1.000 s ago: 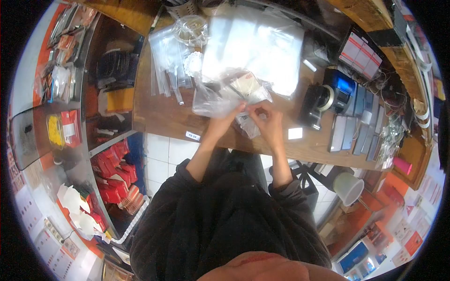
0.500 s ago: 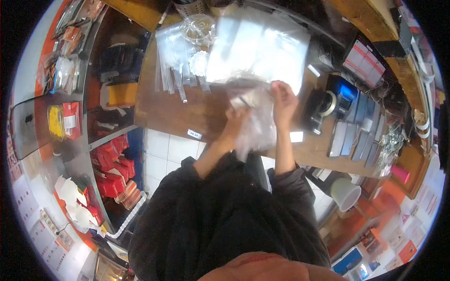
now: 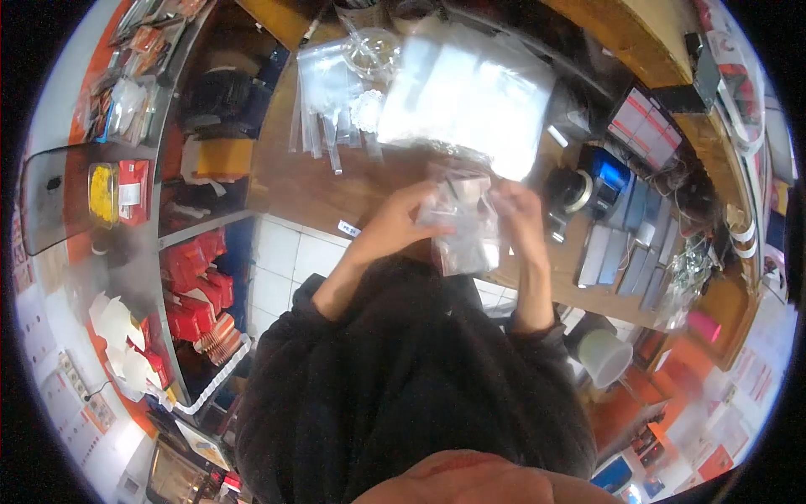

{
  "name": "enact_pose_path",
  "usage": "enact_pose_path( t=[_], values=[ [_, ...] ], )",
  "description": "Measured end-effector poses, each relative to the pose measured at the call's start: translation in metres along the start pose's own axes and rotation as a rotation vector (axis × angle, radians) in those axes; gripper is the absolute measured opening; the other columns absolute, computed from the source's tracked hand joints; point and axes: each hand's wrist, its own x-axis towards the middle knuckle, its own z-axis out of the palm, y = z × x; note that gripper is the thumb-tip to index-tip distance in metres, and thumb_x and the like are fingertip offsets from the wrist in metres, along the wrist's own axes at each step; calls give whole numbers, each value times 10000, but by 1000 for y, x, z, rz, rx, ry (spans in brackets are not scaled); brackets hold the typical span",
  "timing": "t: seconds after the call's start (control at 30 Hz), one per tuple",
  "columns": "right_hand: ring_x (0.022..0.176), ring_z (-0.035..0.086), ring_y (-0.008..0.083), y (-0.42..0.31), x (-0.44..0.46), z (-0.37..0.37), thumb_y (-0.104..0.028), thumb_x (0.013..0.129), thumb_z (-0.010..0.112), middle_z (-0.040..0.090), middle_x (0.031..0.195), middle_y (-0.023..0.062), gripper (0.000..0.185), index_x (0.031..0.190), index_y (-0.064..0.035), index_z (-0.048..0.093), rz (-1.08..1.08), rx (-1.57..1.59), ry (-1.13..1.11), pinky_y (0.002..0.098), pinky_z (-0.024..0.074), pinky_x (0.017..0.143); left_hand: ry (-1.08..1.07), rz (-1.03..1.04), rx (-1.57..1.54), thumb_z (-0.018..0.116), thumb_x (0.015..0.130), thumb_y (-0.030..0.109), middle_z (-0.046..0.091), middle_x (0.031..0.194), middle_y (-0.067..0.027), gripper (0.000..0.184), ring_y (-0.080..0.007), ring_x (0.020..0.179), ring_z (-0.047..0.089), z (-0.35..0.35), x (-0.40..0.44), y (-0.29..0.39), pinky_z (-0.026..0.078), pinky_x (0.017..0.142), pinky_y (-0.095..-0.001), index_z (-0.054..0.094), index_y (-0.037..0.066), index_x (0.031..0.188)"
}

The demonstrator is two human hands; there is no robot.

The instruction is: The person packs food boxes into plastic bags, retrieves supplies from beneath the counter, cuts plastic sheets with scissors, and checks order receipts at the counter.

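Observation:
Between my hands, above the table's front edge, is a clear plastic bag (image 3: 464, 235) with pale, blocky contents I cannot identify. My left hand (image 3: 405, 220) grips the bag's left side, thumb across its front. At the right side of the bag, my right hand (image 3: 520, 212) has its fingers bent at the upper edge, slightly blurred. Just beyond lies a stack of large clear plastic sheets or bags (image 3: 466, 101), shining under the light. Smaller clear bags (image 3: 327, 84) lie to its left, beside a white lacy piece (image 3: 367, 111).
The brown table (image 3: 294, 185) carries a roll of tape (image 3: 578, 191), a device with a blue screen (image 3: 614, 172) and grey boxes (image 3: 606, 252) on the right. A monitor (image 3: 645, 122) stands behind them. Shelves with red packets (image 3: 197, 294) are at left; a pale bin (image 3: 604, 357) is at lower right.
The bag, hanging loose and blurred before, is now more compact and its contents show more clearly. My left hand has moved to its left side; my right hand has come lower.

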Motion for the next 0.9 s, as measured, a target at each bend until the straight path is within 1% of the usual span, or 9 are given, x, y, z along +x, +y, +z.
enact_pose_path(
  t=[0.13, 0.2, 0.4, 0.47, 0.53, 0.6, 0.67, 0.8, 0.9],
  values=[
    [726, 605, 148, -43, -18, 22, -109, 729, 698, 636, 737, 15, 218, 914, -12, 637, -406, -249, -223, 272, 476, 732, 110, 116, 68, 747, 726, 172, 616, 862, -97, 373, -145, 797, 553, 16, 10, 4, 441, 709, -300, 609, -4, 1026],
    [756, 609, 146, -46, -30, 28, -155, 734, 732, 663, 788, 35, 253, 920, -6, 645, -82, -402, -68, 283, 471, 762, 116, 34, 79, 740, 731, 164, 617, 845, -93, 343, -143, 776, 548, 18, 14, 7, 435, 685, -314, 617, -1, 1005],
    [730, 583, 109, -5, -30, 9, -42, 777, 674, 661, 827, 65, 134, 887, 29, 648, -237, -544, -9, 269, 464, 671, -139, 180, 219, 685, 718, 70, 600, 861, -119, 221, -188, 802, 557, -10, 30, -8, 448, 771, -307, 609, 7, 916],
    [732, 583, 115, -12, -29, 15, -13, 793, 621, 656, 815, 72, 106, 887, 29, 647, -43, -78, 199, 255, 450, 674, -45, 327, 365, 652, 731, 68, 582, 854, -138, 214, -218, 784, 561, -16, 30, -9, 455, 771, -334, 604, 25, 935],
    [745, 584, 127, -2, -32, 18, -6, 804, 577, 646, 813, 66, 106, 880, 28, 644, -61, -82, 249, 252, 448, 686, -130, 247, 453, 657, 732, 81, 590, 885, -136, 229, -250, 817, 552, -26, 31, -3, 448, 778, -326, 596, 19, 943],
    [769, 567, 101, 3, -38, 22, -76, 839, 568, 631, 812, 49, 135, 904, 7, 653, 21, 413, 58, 253, 443, 717, -216, 168, 539, 663, 732, 94, 598, 915, -134, 245, -283, 850, 543, -42, 36, 10, 441, 786, -319, 588, 14, 952],
    [770, 555, 83, 10, -41, 13, -144, 861, 577, 624, 790, 32, 166, 895, 1, 650, 96, 390, -61, 244, 437, 699, -408, 144, 205, 667, 746, 129, 599, 975, -50, 340, -177, 825, 564, -76, 52, 24, 462, 772, -322, 572, 82, 1068],
    [737, 558, 84, -6, -45, 9, -224, 876, 603, 625, 794, 23, 221, 886, -9, 652, 78, 50, -159, 242, 440, 657, 730, 150, 285, 678, 811, 310, 541, 1128, -119, 477, -176, 953, 550, -174, 138, -35, 478, 765, -288, 502, 25, 1150],
    [687, 561, 77, -18, -40, 11, -250, 881, 603, 617, 776, 19, 235, 842, -20, 633, 82, 128, -253, 222, 435, 622, 597, 75, 354, 730, 705, 456, 510, 1177, -194, 803, -281, 1116, 498, -195, 185, -45, 407, 938, -348, 413, -47, 1244]
  ],
)
